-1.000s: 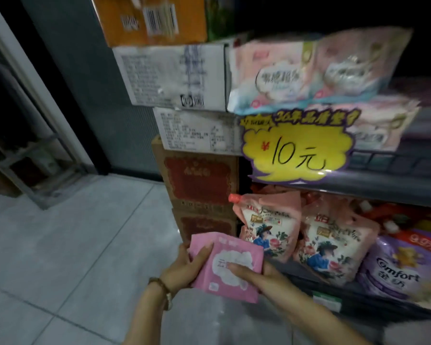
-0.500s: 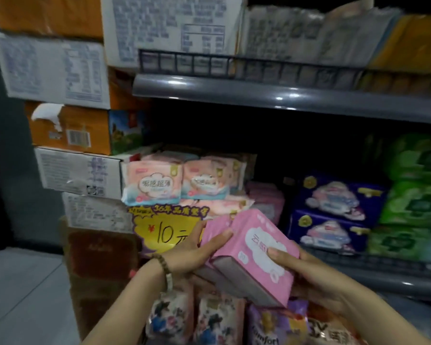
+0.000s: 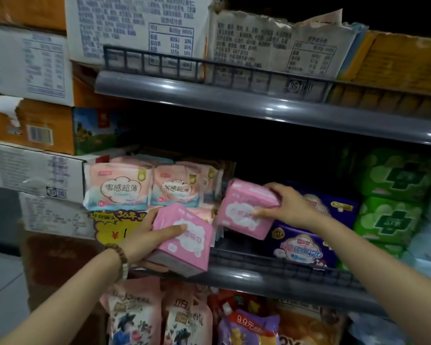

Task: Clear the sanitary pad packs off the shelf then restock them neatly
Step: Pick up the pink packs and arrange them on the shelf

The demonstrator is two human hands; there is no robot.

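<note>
My left hand (image 3: 148, 236) grips a pink sanitary pad pack (image 3: 187, 241) in front of the grey middle shelf (image 3: 271, 280), thumb across its face. My right hand (image 3: 288, 206) grips a second pink pack (image 3: 244, 209), tilted, over the dark gap in the middle of that shelf. Pale pink and blue pad packs (image 3: 120, 188) stand in a stack at the shelf's left. Purple pad packs (image 3: 301, 247) lie just right of the gap, with green packs (image 3: 393, 215) further right.
A low black wire rail (image 3: 284, 266) runs along the shelf front. A yellow price sign (image 3: 110, 227) hangs at its left. Cardboard cartons (image 3: 35, 170) are stacked beside the shelf on the left. Pouches (image 3: 135, 317) fill the shelf below. A higher shelf (image 3: 259, 105) carries boxes.
The two pink packs, held together before, have come apart. My right hand has carried one up and right over the shelf gap; my left hand keeps the other.
</note>
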